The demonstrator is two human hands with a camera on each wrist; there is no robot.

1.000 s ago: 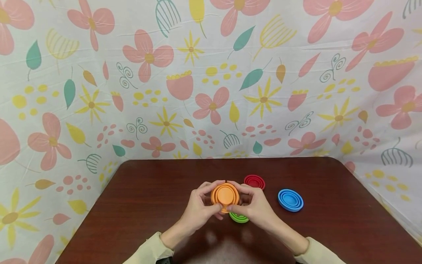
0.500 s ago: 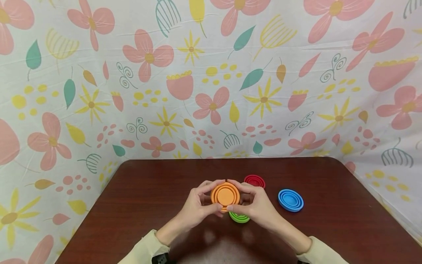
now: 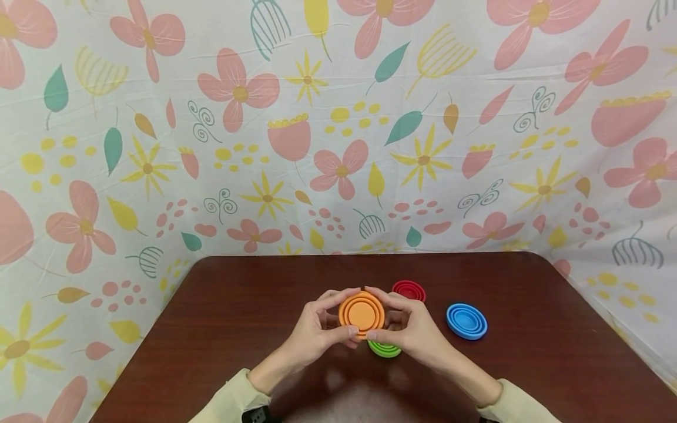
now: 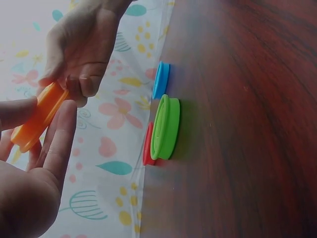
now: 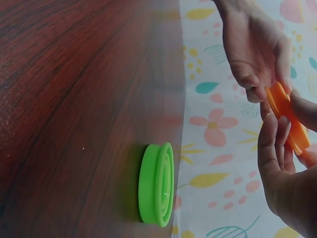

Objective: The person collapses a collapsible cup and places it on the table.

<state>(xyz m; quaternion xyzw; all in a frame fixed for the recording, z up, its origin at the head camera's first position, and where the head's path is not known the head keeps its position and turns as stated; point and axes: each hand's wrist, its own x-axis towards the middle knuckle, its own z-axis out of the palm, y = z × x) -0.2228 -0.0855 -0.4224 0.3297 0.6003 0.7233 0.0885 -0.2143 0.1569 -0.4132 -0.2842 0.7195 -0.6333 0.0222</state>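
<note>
In the head view I hold an orange collapsible cup [image 3: 362, 314], folded flat into rings, up over the table with both hands. My left hand [image 3: 317, 326] grips its left side, thumb at the lower edge and fingers at the top. On the right side my right hand [image 3: 409, 323] grips it the same way. Both wrist views show the orange cup [image 4: 39, 116] edge-on as a thick disc between thumbs and fingers. Below and behind the right hand lies a green folded cup [image 3: 384, 349], partly hidden.
A red folded cup [image 3: 409, 290] lies behind the right hand, partly covered by it. Farther right is a blue folded cup [image 3: 466, 321]. All rest on the dark brown wooden table [image 3: 238, 305]. A flower-patterned cloth [image 3: 338, 117] hangs behind and beside the table.
The orange cup has tilted slightly, its round face turning more squarely toward the head camera. Both hands keep their grip, with the forearms shifted a little outward. The other cups stay put.
</note>
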